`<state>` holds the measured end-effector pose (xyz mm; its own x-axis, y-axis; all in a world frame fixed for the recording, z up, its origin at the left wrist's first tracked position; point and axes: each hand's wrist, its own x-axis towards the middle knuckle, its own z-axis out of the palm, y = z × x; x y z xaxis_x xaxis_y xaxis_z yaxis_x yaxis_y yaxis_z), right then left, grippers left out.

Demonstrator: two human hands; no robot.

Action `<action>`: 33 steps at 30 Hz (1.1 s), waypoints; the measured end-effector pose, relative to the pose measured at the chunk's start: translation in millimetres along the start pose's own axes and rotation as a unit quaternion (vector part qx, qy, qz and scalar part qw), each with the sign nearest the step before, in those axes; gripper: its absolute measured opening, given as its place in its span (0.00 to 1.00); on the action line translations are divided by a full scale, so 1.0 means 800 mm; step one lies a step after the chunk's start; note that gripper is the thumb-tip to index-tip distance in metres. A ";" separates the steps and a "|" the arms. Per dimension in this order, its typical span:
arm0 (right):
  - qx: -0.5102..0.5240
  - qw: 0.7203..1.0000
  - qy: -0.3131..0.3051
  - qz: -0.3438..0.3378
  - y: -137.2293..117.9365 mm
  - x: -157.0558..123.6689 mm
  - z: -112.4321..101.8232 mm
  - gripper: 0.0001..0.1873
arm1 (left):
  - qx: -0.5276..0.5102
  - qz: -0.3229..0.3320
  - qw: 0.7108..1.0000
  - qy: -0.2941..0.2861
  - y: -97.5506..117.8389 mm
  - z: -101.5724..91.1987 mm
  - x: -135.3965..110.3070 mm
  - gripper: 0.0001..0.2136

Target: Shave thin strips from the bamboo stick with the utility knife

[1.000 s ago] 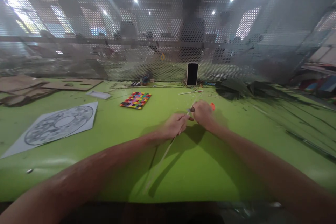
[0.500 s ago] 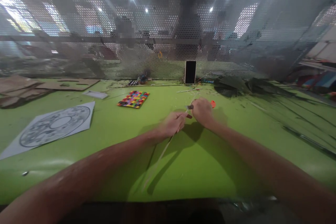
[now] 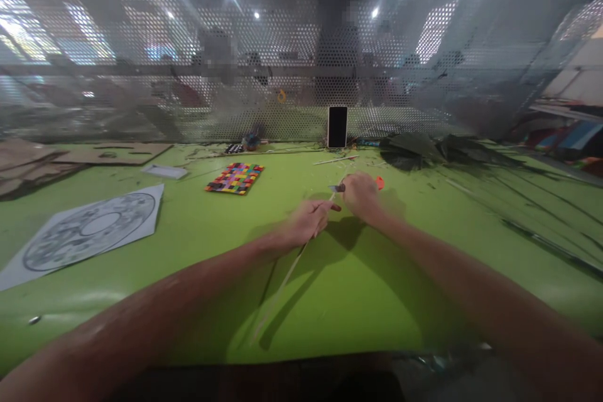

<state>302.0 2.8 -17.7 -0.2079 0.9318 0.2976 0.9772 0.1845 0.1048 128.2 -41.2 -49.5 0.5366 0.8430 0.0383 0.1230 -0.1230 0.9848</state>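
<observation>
My left hand (image 3: pixel 309 220) is closed around a long thin pale strip (image 3: pixel 282 279) that runs down and toward me over the green table (image 3: pixel 358 289). My right hand (image 3: pixel 362 193) grips a small knife with an orange handle (image 3: pixel 379 183); its grey blade (image 3: pixel 337 188) pokes out to the left, against the strip's upper end. Both hands sit close together at mid-table.
A colourful woven mat (image 3: pixel 234 178) lies behind my left hand. A printed sheet with a circular pattern (image 3: pixel 87 232) lies at left, cardboard pieces (image 3: pixel 56 157) beyond it. A phone (image 3: pixel 337 127) leans on the perforated screen. Dark leaves (image 3: pixel 424 149) and strips spread at right.
The view has drifted a little, shifting the scene leftward. My hands stay together on the strip and knife, with only slight movement.
</observation>
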 end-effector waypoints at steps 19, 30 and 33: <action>0.001 0.999 0.000 0.046 0.013 0.016 0.009 0.11 | 0.010 -0.004 1.000 0.022 -0.007 0.002 0.003 0.19; -0.005 0.998 -0.022 0.056 0.018 0.015 0.000 0.13 | 0.016 -0.001 1.000 0.002 -0.017 -0.004 0.004 0.23; -0.005 0.998 -0.019 0.064 0.021 0.017 0.004 0.13 | 0.023 0.000 1.000 0.006 -0.014 -0.003 0.003 0.23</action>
<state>315.6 19.8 -14.6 -0.0798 0.9587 0.2730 0.9951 0.0606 0.0782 125.6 -36.6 -60.3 0.5265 0.8492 0.0397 0.1624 -0.1463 0.9758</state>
